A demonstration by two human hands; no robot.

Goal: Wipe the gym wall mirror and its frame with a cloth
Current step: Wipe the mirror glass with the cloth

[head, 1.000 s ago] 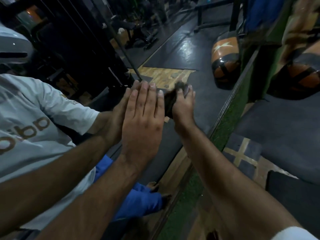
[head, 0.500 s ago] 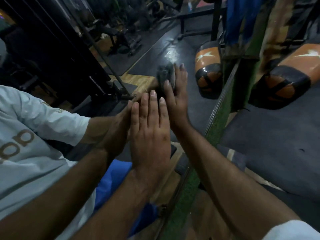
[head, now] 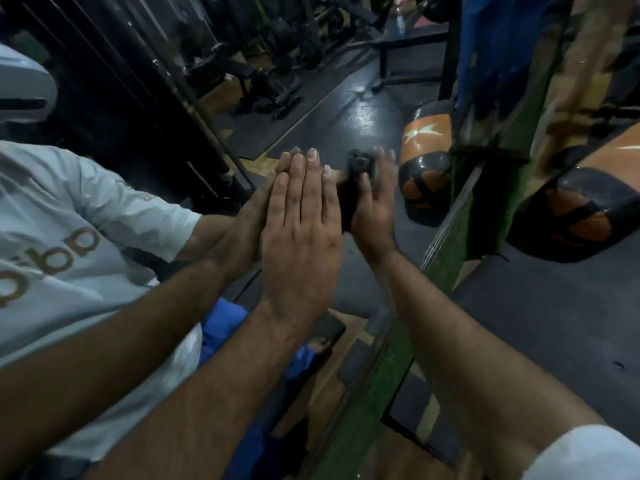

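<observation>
While the left hand [head: 300,233] lies flat on the mirror [head: 349,126] with fingers straight and close together, the right hand [head: 374,206] presses a dark cloth [head: 360,168] against the glass. Its fingers are spread over the cloth, just beside the green frame [head: 446,258].

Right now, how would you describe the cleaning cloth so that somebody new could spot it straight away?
Find the wall mirror filling the left of the view, edged by a green frame. Two hands lie on the glass: the left hand flat and bare, the right hand beside it. The cloth is the small dark wad under the right hand's fingers.
</observation>
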